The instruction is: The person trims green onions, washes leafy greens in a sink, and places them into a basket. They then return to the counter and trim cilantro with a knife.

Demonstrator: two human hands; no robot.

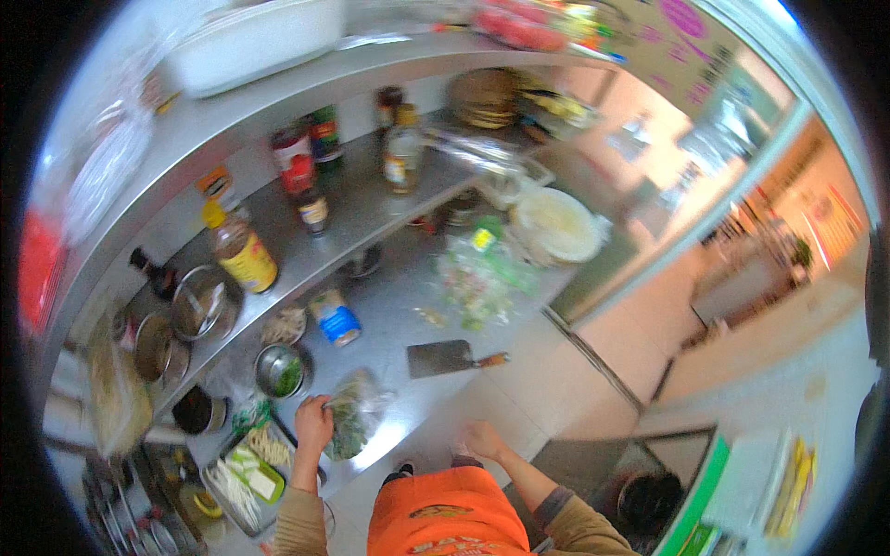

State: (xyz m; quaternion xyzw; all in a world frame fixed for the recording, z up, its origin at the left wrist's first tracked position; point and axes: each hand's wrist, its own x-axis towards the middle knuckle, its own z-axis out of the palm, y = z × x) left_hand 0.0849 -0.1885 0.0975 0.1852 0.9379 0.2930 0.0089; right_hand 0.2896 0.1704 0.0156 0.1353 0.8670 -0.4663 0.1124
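My left hand (315, 422) grips the edge of a clear plastic bag with green leaves (353, 420) at the front of the steel worktable (389, 306). The picture is blurred here, so the leaves' kind is unclear. My right hand (482, 440) hangs off the table's front edge, before my orange apron (445, 511). Its fingers are curled; I cannot make out whether anything is in them. Between the hands and farther back, a cleaver (441, 358) lies flat, its wooden handle pointing right. Left of the bag stands a steel bowl with chopped greens (285, 372).
A tray (243, 479) of pale strips and a green-rimmed container stands at left. Behind are a blue-labelled packet (337, 320) and a bag of vegetables (476, 278). Bottles, among them a yellow-capped one (243, 250), line the shelf (348, 215). A doorway (667, 333) lies right.
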